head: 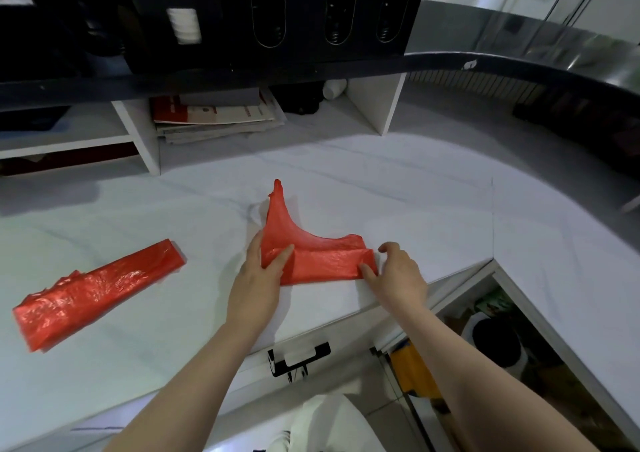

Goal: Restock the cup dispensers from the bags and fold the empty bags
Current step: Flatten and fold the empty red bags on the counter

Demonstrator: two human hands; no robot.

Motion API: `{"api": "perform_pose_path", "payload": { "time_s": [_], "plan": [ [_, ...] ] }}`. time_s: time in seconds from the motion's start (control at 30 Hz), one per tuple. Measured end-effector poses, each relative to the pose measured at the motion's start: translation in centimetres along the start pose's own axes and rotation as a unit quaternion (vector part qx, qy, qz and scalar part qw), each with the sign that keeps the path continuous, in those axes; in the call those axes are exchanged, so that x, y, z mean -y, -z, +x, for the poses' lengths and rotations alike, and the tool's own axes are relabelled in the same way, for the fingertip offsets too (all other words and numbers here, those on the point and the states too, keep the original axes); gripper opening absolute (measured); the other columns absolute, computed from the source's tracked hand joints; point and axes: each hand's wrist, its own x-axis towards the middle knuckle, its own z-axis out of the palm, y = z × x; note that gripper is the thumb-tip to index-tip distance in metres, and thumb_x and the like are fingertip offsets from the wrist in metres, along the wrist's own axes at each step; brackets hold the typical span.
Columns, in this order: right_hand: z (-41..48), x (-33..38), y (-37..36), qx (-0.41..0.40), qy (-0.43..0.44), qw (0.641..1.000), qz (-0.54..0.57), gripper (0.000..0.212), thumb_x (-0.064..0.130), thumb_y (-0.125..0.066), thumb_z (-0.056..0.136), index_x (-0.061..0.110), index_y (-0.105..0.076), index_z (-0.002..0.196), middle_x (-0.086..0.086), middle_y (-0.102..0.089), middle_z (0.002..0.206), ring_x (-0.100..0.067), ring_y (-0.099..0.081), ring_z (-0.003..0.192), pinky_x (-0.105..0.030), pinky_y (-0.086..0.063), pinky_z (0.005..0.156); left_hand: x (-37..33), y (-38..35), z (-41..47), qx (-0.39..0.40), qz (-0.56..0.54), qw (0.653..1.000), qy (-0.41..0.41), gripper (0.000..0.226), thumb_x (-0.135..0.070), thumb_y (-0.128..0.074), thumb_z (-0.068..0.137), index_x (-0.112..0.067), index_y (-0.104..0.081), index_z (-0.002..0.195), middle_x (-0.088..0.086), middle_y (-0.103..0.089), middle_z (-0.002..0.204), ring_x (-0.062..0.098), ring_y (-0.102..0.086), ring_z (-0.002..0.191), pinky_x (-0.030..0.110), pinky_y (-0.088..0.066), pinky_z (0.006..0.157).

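**A:** Entry one, the landmark?

**B:** Cup dispenser [346,49], black, on the raised ledge. All else is listed from it.

**A:** Entry two?

**B:** Half-folded bag [322,261], red thin plastic. It lies on the counter [381,192] below the dispenser's right half, toward the person. Its near edge is turned up into a flat band. One strap [277,202] stands up, pointing back at the dispenser.

**A:** Hands?

**B:** Left hand [259,278]: fingers straight, pressing the band's left end flat. Right hand [398,275]: thumb on top of the band's right end, fingers curled behind it, pinching the fold.

**A:** Risks?

**B:** By judgement only. The slick film may spring open if either end is released before it is creased. The standing strap may be rolled in crooked and leave a lumpy fold. Trapped air could puff the band.

**A:** Entry three?

**B:** Second bag [97,289], red, a long flat strip below the dispenser's left end. It lies well apart from the first, with no hand on it.

**A:** Containers?

**B:** Dispenser slots: a slot toward the left holds white cups [183,25]. Three slots to its right show only springs [334,37], so restocking looks unfinished. Both bags look empty. The cubby under the dispenser holds a stack of papers [218,119].
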Motion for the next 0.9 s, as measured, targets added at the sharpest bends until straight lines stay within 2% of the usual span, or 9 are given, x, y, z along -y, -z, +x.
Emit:
{"api": "perform_pose_path", "payload": {
  "time_s": [0.03, 0.1, 0.2, 0.27, 0.33, 0.53, 0.63, 0.73, 0.9],
  "plan": [
    [-0.2, 0.0, -0.1, -0.005, 0.011, 1.000, -0.011, 0.052, 0.054, -0.056, 0.086, 0.027, -0.041, 0.128, 0.000, -0.053, 0.118, -0.022, -0.053, 0.106, -0.040, -0.052, 0.078, 0.1, -0.1, 0.0, -0.003, 0.021, 1.000, 0.019, 0.049, -0.058, -0.048, 0.090, -0.056, -0.026, 0.134, -0.009, -0.050, 0.132, 0.018, -0.055, 0.112, 0.039, -0.047, 0.092],
    [-0.6, 0.3, -0.3, -0.029, 0.083, 0.995, -0.039, 0.052, 0.042, -0.053, 0.091, 0.029, -0.035, 0.138, -0.006, -0.042, 0.138, -0.027, -0.040, 0.124, -0.042, -0.043, 0.093, 0.4, -0.5, -0.4, 0.013, 0.076, 0.997, 0.007, 0.051, -0.031, -0.056, 0.093, -0.042, -0.034, 0.137, 0.006, -0.044, 0.144, 0.033, -0.052, 0.111, 0.046, -0.046, 0.090],
    [-1.3, 1.0, -0.6, -0.006, 0.294, 0.949, -0.113, 0.057, 0.046, -0.038, 0.096, 0.037, -0.020, 0.148, 0.001, -0.010, 0.160, -0.026, -0.006, 0.146, -0.047, -0.009, 0.115, 0.8, -0.7, -0.3, 0.028, 0.201, 0.974, -0.097, 0.051, -0.003, -0.057, 0.080, -0.015, -0.058, 0.130, 0.011, -0.043, 0.146, 0.039, -0.045, 0.128, 0.055, -0.034, 0.104],
    [-1.5, 1.3, -1.2, 0.064, 0.353, 0.920, -0.157, 0.063, 0.061, -0.023, 0.094, 0.042, 0.001, 0.148, 0.008, 0.010, 0.158, -0.023, 0.012, 0.146, -0.046, 0.011, 0.114, 1.0, -0.9, 0.1, 0.086, 0.236, 0.961, -0.119, 0.055, -0.007, -0.034, 0.092, -0.011, -0.033, 0.146, 0.007, -0.023, 0.156, 0.029, -0.015, 0.145, 0.043, 0.004, 0.115],
    [-1.1, 1.0, -1.7, 0.120, 0.339, 0.919, -0.159, 0.065, 0.069, -0.016, 0.090, 0.046, 0.014, 0.143, 0.012, 0.019, 0.154, -0.020, 0.017, 0.145, -0.043, 0.018, 0.111, 1.6, -0.8, 0.4, 0.163, 0.206, 0.961, -0.083, 0.055, -0.015, -0.022, 0.099, -0.014, -0.007, 0.152, 0.002, -0.002, 0.160, 0.020, 0.004, 0.147, 0.032, 0.019, 0.110],
    [0.0, 1.0, -1.5, 0.160, 0.325, 0.924, -0.123, 0.066, 0.070, -0.025, 0.089, 0.050, 0.000, 0.146, 0.015, 0.006, 0.159, -0.014, 0.010, 0.146, -0.041, 0.010, 0.115, 2.3, 0.2, 0.1, 0.225, 0.146, 0.961, -0.067, 0.070, -0.054, -0.023, 0.097, -0.020, 0.007, 0.151, -0.010, 0.018, 0.152, 0.005, 0.019, 0.140, 0.026, 0.010, 0.115],
    [-0.1, 1.5, -1.0, 0.125, 0.322, 0.931, -0.116, 0.059, 0.061, -0.036, 0.092, 0.043, -0.021, 0.147, 0.014, -0.013, 0.158, -0.014, -0.008, 0.146, -0.040, -0.008, 0.116, 2.3, 0.6, 0.3, 0.220, 0.120, 0.966, -0.063, 0.071, -0.054, -0.033, 0.096, -0.022, -0.002, 0.152, -0.007, 0.004, 0.158, 0.009, 0.006, 0.146, 0.026, 0.006, 0.115],
    [-0.4, 1.7, -0.4, 0.073, 0.324, 0.938, -0.102, 0.050, 0.042, -0.047, 0.092, 0.035, -0.038, 0.141, 0.014, -0.036, 0.150, -0.015, -0.031, 0.137, -0.038, -0.026, 0.105, 2.2, 1.1, -0.2, 0.183, 0.058, 0.979, -0.063, 0.067, -0.048, -0.048, 0.092, -0.024, -0.022, 0.150, -0.005, -0.018, 0.158, 0.012, -0.014, 0.145, 0.027, -0.007, 0.117],
    [-0.6, 0.6, 0.4, 0.081, 0.332, 0.937, -0.076, 0.050, 0.013, -0.051, 0.074, 0.030, -0.053, 0.121, 0.011, -0.056, 0.123, -0.014, -0.048, 0.112, -0.032, -0.030, 0.090, 2.7, 2.4, -1.3, 0.149, 0.035, 0.984, -0.091, 0.048, -0.024, -0.063, 0.081, -0.025, -0.051, 0.127, -0.011, -0.046, 0.136, 0.011, -0.048, 0.117, 0.018, -0.035, 0.093]
  ]
}}
